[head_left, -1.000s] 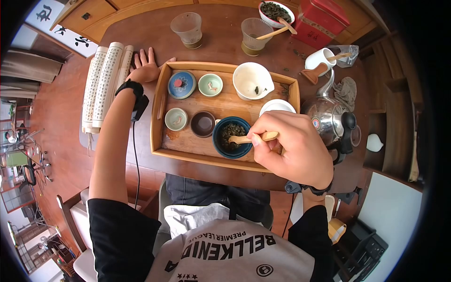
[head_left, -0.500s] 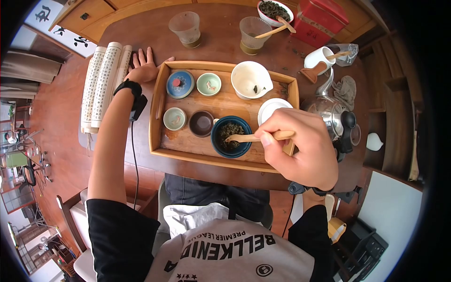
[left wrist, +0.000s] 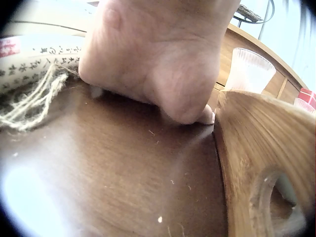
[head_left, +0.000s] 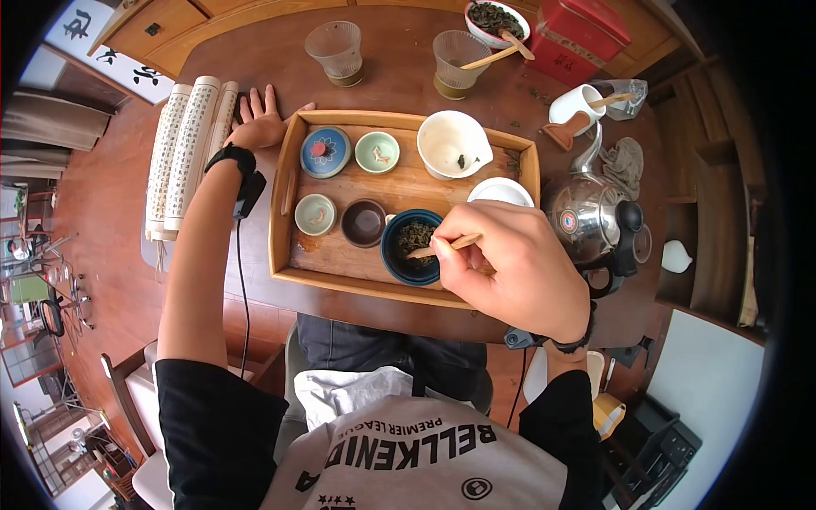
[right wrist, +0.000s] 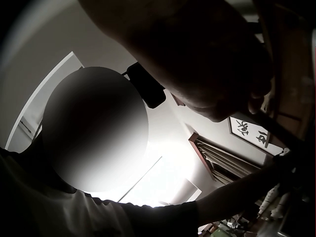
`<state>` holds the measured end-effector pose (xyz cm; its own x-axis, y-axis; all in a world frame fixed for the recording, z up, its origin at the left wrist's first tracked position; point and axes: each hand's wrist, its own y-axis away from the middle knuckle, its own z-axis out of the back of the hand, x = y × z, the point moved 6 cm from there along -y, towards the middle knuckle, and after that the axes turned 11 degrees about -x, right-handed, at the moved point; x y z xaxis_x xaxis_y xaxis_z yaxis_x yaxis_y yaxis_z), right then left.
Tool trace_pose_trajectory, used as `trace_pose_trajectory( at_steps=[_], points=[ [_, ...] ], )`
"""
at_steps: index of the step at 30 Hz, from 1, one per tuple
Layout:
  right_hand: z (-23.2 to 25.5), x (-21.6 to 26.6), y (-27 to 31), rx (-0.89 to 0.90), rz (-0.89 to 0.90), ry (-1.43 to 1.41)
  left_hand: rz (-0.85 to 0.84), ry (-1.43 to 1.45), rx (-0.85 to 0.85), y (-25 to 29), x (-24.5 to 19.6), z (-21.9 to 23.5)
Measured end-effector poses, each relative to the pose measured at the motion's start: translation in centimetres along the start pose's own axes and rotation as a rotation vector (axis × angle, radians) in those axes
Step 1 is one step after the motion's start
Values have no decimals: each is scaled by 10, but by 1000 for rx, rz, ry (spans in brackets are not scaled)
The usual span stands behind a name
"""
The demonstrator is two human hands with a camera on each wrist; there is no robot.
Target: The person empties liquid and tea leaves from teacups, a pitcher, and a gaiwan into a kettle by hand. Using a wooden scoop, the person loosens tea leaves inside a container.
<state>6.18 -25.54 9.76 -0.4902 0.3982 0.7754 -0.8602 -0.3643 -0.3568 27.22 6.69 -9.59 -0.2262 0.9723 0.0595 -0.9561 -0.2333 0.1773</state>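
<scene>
My right hand (head_left: 520, 268) pinches a wooden spoon (head_left: 442, 246) between thumb and fingers. The spoon's lower end dips into the dark leaves (head_left: 414, 236) inside a small dark-blue pot (head_left: 393, 265). In the right wrist view the hand (right wrist: 207, 59) is a dark shape, and the pot is out of sight there. My left hand (head_left: 259, 126) rests on the table with its fingers spread, between the paper scrolls (head_left: 189, 157) and the wooden tray (head_left: 275, 229). The left wrist view shows the heel of that hand (left wrist: 163, 64) beside the tray's side wall (left wrist: 261, 133).
On the tray stand a blue lid (head_left: 325, 161), two pale-green cups, a brown cup (head_left: 364, 223), a white pitcher (head_left: 446, 140) and a white dish (head_left: 500, 189). A metal kettle (head_left: 586, 208) is at the right. Glasses, a leaf-filled bowl and a red tin (head_left: 578, 38) stand behind.
My right hand first drew right with the spoon, then came back left, closer over the pot; the spoon now stands more steeply. The left hand has stayed in place.
</scene>
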Motion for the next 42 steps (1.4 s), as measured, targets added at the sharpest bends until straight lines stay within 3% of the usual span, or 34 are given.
trace_pose_trajectory(
  at_steps=[11, 18, 23, 26, 33, 42],
  points=[
    [28, 3, 0, -141, 35, 3, 0, -49, -28, -8, 6, -7],
    [12, -2, -1, -116, 24, -39, 5, -48, -32, -11, 8, -11],
    [7, -6, -1, -59, -81, -54, 4, -39, -32, -11, 7, -9],
    [13, -1, -1, -117, 2, -21, -17, -52, -26, -13, 9, -12],
    [32, 7, 3, -177, -33, 50, -16, -44, -25, -13, 10, -12],
    [13, 2, 4, -61, -45, 71, -7, -43, -18, -9, 6, -9]
  ],
)
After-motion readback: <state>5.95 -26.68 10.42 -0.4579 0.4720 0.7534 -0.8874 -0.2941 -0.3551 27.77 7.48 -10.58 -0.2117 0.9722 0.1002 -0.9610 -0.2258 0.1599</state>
